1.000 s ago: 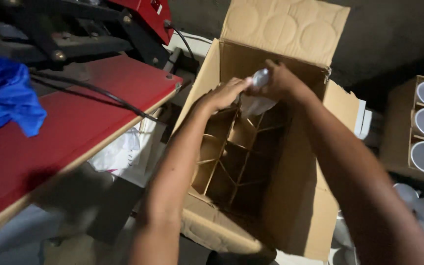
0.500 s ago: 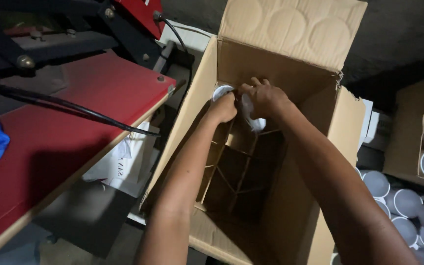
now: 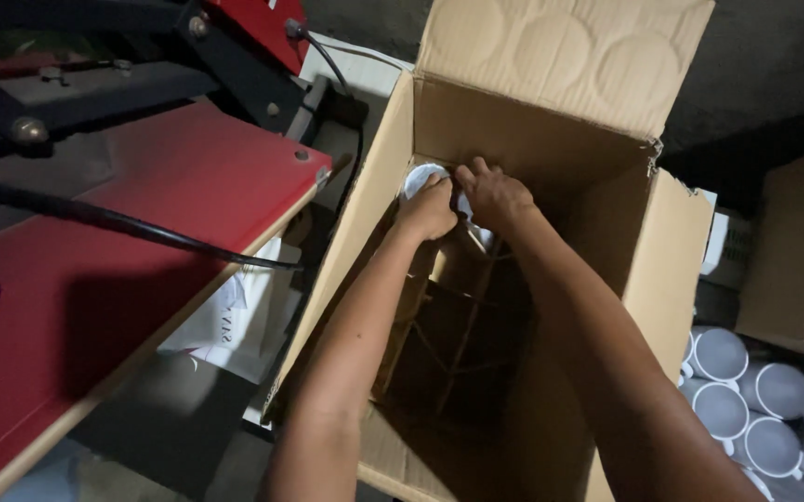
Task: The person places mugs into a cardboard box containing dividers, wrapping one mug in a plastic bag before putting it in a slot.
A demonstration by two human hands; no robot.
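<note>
2 hands, left hand (image 3: 428, 212) and right hand (image 3: 495, 197), close their fingers on a white mug (image 3: 421, 175). It sits in the far-left cell of a tall brown cardboard box (image 3: 551, 149) beside the red worktop (image 3: 142, 242).

Head cam, close, steeply down into carton (image 3: 551, 139)

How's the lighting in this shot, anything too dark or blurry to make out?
Head view: dim overall; the box interior falls into deep shadow, hiding the lower divider cells; both hands and the white cup are lit and fairly sharp; mugs at right are soft.
</note>
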